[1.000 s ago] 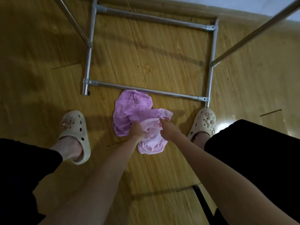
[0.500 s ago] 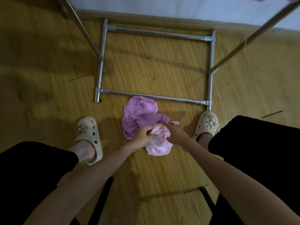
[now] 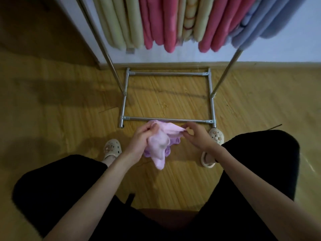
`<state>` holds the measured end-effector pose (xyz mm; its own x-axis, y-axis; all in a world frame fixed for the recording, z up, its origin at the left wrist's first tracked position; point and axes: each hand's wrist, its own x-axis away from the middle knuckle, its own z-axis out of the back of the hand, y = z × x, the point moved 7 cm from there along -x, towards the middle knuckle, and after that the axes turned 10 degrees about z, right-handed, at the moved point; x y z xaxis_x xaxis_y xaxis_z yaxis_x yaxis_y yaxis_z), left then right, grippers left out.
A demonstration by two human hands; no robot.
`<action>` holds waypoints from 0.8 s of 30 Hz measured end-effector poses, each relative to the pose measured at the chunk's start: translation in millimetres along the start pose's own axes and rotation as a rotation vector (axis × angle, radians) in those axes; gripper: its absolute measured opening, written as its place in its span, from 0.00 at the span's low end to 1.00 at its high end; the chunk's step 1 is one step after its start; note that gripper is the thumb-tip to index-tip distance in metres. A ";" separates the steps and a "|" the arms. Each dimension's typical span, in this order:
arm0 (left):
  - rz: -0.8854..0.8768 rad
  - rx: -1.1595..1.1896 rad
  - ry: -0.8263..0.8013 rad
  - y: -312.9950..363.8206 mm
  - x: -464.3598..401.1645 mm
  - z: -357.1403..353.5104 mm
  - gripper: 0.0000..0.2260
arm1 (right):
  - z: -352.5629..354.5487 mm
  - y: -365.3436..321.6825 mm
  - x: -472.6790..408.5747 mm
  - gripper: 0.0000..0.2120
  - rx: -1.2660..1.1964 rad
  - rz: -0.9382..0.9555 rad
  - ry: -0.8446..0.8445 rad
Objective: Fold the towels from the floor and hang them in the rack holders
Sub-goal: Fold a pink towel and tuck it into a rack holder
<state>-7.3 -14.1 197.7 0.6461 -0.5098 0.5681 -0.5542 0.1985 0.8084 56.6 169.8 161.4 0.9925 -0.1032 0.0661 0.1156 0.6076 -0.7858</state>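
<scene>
A light pink towel [image 3: 160, 141] hangs crumpled between both hands above the wooden floor. My left hand [image 3: 141, 138] grips its bunched left part, and my right hand [image 3: 196, 136] pinches its upper right edge. Under it a purple towel [image 3: 167, 151] lies on the floor, mostly hidden by the pink one. The metal rack [image 3: 166, 119] stands just beyond, its base frame on the floor. Several folded towels, yellow [image 3: 119, 23], pink [image 3: 156, 21] and blue [image 3: 264, 20], hang from it at the top.
My two feet in cream clogs [image 3: 112, 148] stand on either side of the towels, the right clog [image 3: 216, 136] touching the rack's front corner. The rack's slanted poles [image 3: 224, 75] rise on both sides. A white wall [image 3: 295, 49] with a skirting board lies behind.
Both hands have lifted the pink towel off the floor and away from the purple one. The view has tilted up, so the hanging towels now show.
</scene>
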 end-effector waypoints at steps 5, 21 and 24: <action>-0.057 0.381 -0.036 64.4 39.4 -6.8 0.13 | 37.5 -39.8 14.8 0.06 -0.105 0.052 0.095; -0.414 -0.456 0.276 172.9 58.6 -14.2 0.11 | 163.8 -217.6 11.8 0.07 -0.586 0.090 0.368; -0.438 -0.521 0.240 182.1 59.7 -21.5 0.06 | 177.1 -237.4 6.2 0.03 -0.825 0.053 0.460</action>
<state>-58.3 9.6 382.2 0.8822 -0.4481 0.1448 0.0659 0.4219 0.9042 42.7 164.4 457.2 0.8615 -0.4992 -0.0927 -0.1691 -0.1101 -0.9794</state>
